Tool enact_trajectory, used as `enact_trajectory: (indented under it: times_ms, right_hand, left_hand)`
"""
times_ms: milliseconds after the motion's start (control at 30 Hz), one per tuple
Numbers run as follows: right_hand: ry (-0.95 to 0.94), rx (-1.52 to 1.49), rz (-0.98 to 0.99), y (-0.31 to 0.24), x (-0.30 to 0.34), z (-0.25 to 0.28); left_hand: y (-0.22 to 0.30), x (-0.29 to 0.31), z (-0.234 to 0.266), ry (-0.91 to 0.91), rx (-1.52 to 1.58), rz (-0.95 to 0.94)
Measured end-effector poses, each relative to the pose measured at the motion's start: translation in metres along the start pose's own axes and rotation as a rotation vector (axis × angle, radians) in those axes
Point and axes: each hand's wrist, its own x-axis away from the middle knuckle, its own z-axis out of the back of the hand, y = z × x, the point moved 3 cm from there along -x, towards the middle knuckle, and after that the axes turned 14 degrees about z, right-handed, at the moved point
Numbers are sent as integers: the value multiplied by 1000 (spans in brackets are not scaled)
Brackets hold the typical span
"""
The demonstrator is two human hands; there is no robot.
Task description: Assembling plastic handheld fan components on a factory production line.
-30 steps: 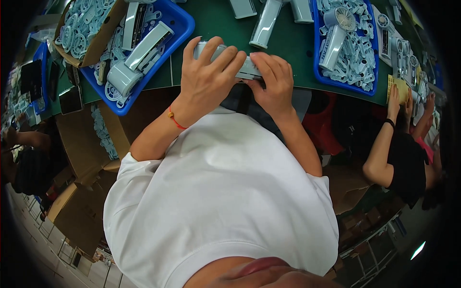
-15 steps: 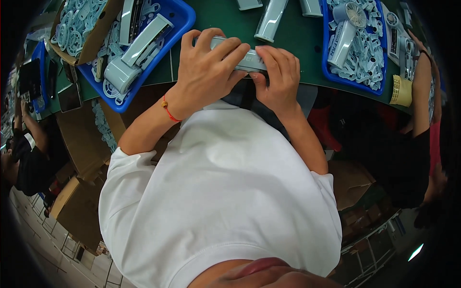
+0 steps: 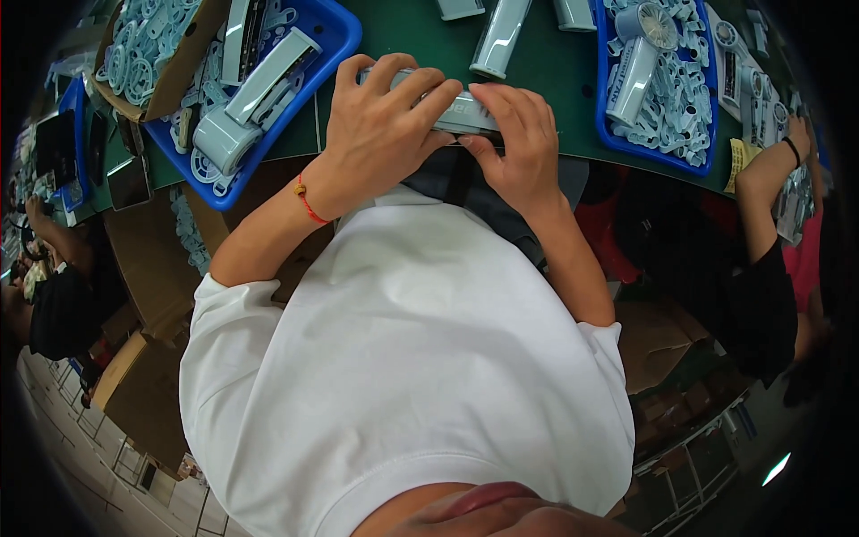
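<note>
Both hands grip a long, pale grey plastic housing at the table's front edge. My left hand wraps over its left part, fingers bent across the top. At its right end, my right hand pinches with the thumb in front and the fingers on top. Much of the housing is hidden by my fingers, and its underside cannot be seen. Beyond my hands, a similar long grey housing lies on the green table, with parts of two others at the upper edge.
At the left, a blue tray holds housings and loose parts beside a cardboard box of small parts. Another blue tray at the right holds small parts and a fan-shaped piece. Co-workers sit on both sides; one's arm is at the right.
My hands keep hold of the housing and have barely shifted. The co-worker's arm at the right has drawn back from the table, with a clear bag-like thing now by the hand.
</note>
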Motion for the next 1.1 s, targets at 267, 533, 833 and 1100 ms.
enact_trajectory:
  times_ms: [267,533,833,1100]
  right_hand:
    - [-61,-29,-1,-1,-6,7]
    - [204,-1268,-641,-22,-2,9]
    - [576,-95,-289,1,-18,98]
    - [-56,476,-551,90,9,132]
  left_hand:
    - [1,-2,4,-42,-3,18]
    - [8,23,4,-86,1208,577]
    - [1,-86,45,-318,1330,676]
    - [-171,-339,-29,-27,204,790]
